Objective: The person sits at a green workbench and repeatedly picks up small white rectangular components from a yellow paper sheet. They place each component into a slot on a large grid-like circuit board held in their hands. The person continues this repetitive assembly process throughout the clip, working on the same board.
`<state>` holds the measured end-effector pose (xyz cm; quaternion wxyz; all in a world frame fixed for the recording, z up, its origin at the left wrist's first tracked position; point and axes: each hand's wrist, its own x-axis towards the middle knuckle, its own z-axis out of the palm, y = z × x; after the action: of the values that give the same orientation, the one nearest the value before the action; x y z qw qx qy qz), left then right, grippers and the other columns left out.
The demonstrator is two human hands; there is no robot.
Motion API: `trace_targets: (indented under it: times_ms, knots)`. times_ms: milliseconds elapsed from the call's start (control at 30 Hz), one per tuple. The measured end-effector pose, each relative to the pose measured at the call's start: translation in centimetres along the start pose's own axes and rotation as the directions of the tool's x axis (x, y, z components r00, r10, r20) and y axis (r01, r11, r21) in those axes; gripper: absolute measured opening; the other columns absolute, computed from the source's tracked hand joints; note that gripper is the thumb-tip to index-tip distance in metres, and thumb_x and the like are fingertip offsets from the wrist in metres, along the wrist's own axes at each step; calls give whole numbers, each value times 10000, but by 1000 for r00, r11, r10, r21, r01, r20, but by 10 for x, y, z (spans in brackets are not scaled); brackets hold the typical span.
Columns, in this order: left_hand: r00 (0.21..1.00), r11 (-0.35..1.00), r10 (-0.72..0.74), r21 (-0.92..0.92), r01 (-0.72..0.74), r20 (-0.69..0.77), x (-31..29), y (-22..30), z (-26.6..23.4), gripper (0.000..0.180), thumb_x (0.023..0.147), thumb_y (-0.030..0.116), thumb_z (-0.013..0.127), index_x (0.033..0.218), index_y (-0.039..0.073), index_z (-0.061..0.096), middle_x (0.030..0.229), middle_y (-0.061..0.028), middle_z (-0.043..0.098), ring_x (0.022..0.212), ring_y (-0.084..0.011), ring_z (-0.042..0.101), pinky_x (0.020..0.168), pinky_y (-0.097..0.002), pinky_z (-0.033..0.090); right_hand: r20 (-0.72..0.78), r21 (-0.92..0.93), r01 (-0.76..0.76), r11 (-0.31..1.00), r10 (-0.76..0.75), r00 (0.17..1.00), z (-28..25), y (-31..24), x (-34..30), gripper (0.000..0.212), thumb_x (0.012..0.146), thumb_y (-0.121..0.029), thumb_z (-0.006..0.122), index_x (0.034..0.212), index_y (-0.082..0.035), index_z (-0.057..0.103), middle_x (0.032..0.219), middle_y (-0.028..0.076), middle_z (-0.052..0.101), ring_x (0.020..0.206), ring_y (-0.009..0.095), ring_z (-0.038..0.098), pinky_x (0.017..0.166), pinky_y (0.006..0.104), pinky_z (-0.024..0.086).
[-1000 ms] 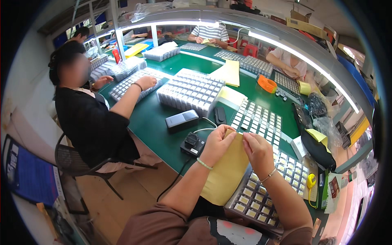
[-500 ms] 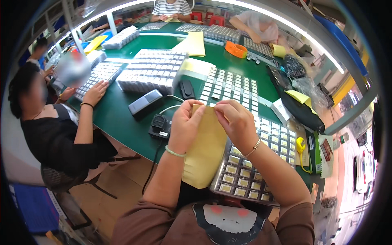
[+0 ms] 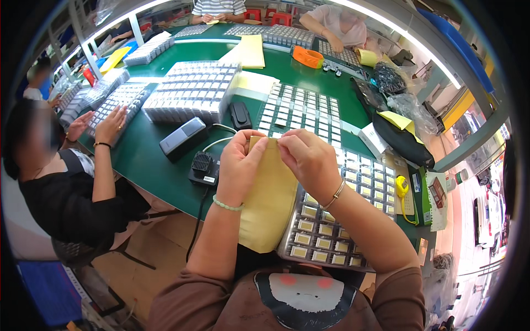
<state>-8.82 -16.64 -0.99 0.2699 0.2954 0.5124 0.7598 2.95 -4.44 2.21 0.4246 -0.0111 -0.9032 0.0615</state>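
My left hand [image 3: 243,160] is closed on a long yellow paper sheet [image 3: 268,204], thumb in front near its top left edge. The sheet hangs down toward my lap. My right hand [image 3: 309,160] is pinched at the sheet's top right corner; whatever is between its fingertips is hidden. Under my right forearm lies a clear plastic tray [image 3: 321,243] of small dark-framed rectangular pieces with pale yellow faces. Farther off, more trays [image 3: 302,110] hold similar pieces with white faces.
A tall tray stack [image 3: 190,94], a grey box-shaped device [image 3: 183,138] and a black adapter with a cable [image 3: 204,167] stand to the left. A yellow tape measure [image 3: 402,186] lies right. A co-worker [image 3: 72,182] sits left with hands on trays; others sit across the green table [image 3: 182,52].
The whole view has shifted slightly, so things sit a little farther left and up. My right fingers have moved slightly at the sheet's top. The left co-worker's hands have shifted over the trays.
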Motion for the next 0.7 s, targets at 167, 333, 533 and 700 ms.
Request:
trace_targets:
  times_ms: [167,333,533,700]
  knots:
    - [998,996,43,82,-39,-47,10,-10,-1,160,981,125,618,1082,6,582,892,-23,670,752,-46,623,648,-193,501,1,79,-84,993,85,996,-4,0,-2,135,781,-54,721,854,-82,611,895,67,642,759,256,648,621,352,533]
    - [987,866,149,489,-103,-55,41,-34,-19,153,949,137,644,990,-6,609,862,-76,675,770,-119,621,713,-271,506,-17,207,-383,900,395,919,-46,19,8,126,785,-115,768,826,-69,658,821,57,635,709,218,623,624,324,503]
    - [954,375,249,891,-255,168,42,-68,-18,477,911,122,639,1347,-2,494,1302,-221,576,1222,-355,548,1035,-414,430,190,363,-754,548,748,636,-55,62,-29,184,807,-170,762,790,12,737,659,55,673,583,91,570,558,263,451]
    - [881,629,234,626,-460,412,36,-20,34,441,922,93,608,1342,0,507,1270,-161,628,1176,-307,591,1014,-388,448,164,296,-824,483,824,542,-35,79,-39,229,773,-206,748,752,21,723,646,80,675,588,144,608,585,306,485]
